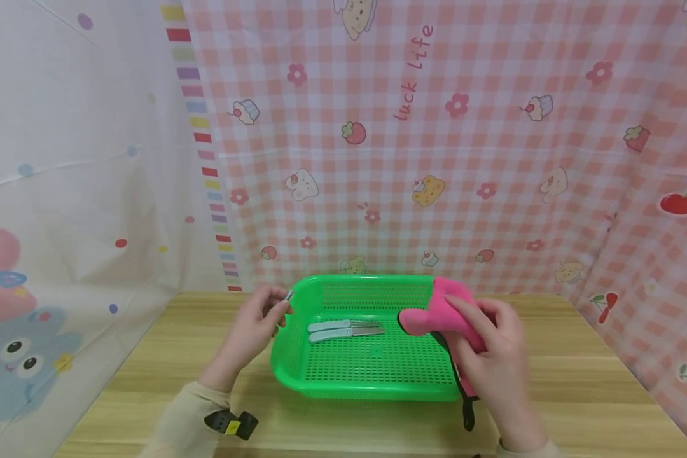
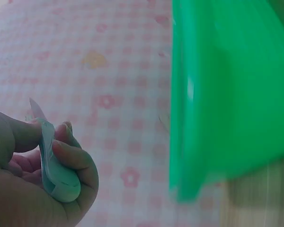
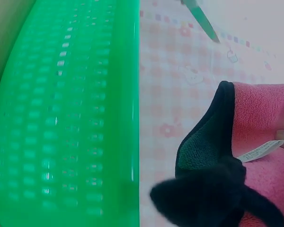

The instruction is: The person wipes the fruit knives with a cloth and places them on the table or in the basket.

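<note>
My left hand (image 1: pixel 260 321) grips a small knife (image 2: pixel 61 177) by its pale blue handle, fingers curled round it. Its short blade (image 2: pixel 37 109) points up past the thumb, left of the green basket (image 1: pixel 372 391). Over the basket's right end, my right hand (image 1: pixel 495 353) holds a bunched pink cloth (image 1: pixel 452 312) with black edging. A white label (image 3: pixel 261 151) and a dark hanging loop show on the cloth. Inside the basket lie two pale-blue-handled utensils side by side; the nearer one is a knife (image 1: pixel 332 335), the farther one (image 1: pixel 329 326) is hard to make out.
The basket stands on a wood-grain table (image 1: pixel 567 381), near its back edge. Behind it hangs a pink checked curtain (image 1: pixel 332 216), and a pale patterned sheet (image 1: pixel 91 159) covers the left side. A black band (image 1: pixel 231 423) is on the left wrist.
</note>
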Tool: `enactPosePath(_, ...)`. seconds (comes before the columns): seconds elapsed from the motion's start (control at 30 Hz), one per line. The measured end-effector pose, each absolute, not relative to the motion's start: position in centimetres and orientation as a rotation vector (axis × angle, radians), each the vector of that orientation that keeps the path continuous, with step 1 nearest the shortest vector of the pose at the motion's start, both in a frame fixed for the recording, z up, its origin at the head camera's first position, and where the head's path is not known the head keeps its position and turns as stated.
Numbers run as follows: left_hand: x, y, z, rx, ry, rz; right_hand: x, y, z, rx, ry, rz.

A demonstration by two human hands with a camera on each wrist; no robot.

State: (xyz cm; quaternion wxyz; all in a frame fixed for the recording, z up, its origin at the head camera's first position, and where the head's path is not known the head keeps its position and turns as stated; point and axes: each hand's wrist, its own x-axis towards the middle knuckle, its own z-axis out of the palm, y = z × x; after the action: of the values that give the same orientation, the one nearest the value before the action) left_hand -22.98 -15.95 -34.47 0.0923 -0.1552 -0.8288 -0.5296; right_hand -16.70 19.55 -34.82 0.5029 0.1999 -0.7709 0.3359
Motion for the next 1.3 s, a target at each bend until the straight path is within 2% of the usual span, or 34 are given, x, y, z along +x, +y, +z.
enactPosePath(0.53, -21.7, -11.9, -34.5, -0.838, -2.394, -2.196, -17.1, 16.4, -34.8, 0.61, -1.759, 0.691)
enactPosePath(0.97, -20.6, -9.5, -34.8, -0.957, -2.229, -2.662, -17.4, 13.8, -35.1, 0.758, -1.687, 0.556)
enactPosePath(1.3, -20.1, -8.7, -35.1, -0.959, -2.212, -2.782, -17.3, 13.0, -35.8, 0.792, -1.773, 0.535)
